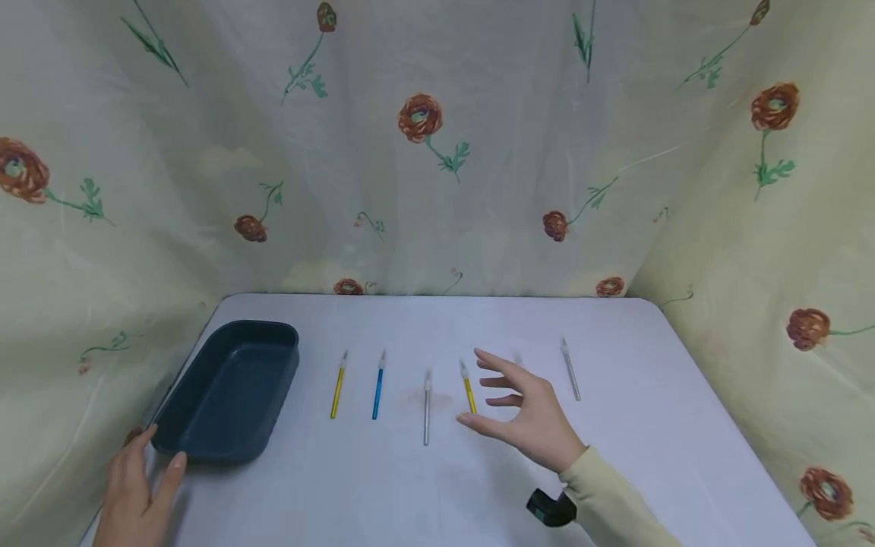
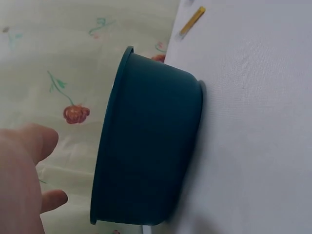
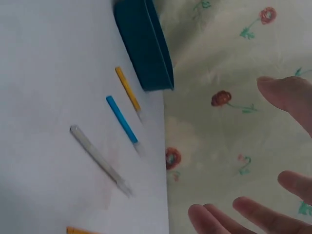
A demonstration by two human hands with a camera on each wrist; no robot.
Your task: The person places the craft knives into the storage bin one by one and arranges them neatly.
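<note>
My right hand [image 1: 529, 414] hovers over the table, thumb and fingers spread apart with nothing held between them. In the head view it is nearest the right-hand yellow craft knife [image 1: 468, 389], whose lower end lies by the thumb. Another capped knife is mostly hidden behind this hand, only its clear tip showing. A silver craft knife [image 1: 427, 410] lies to the left, a second silver one [image 1: 570, 371] to the right. My left hand [image 1: 133, 490] is at the near corner of the dark blue tray [image 1: 276, 437], fingers loosely spread close to its rim.
Between tray and silver knife lie a yellow craft knife [image 1: 338, 391] and a blue one [image 1: 378, 393], clear caps pointing away. The white table [image 1: 355, 494] ends at a flowered curtain [image 1: 492, 213] behind and at both sides.
</note>
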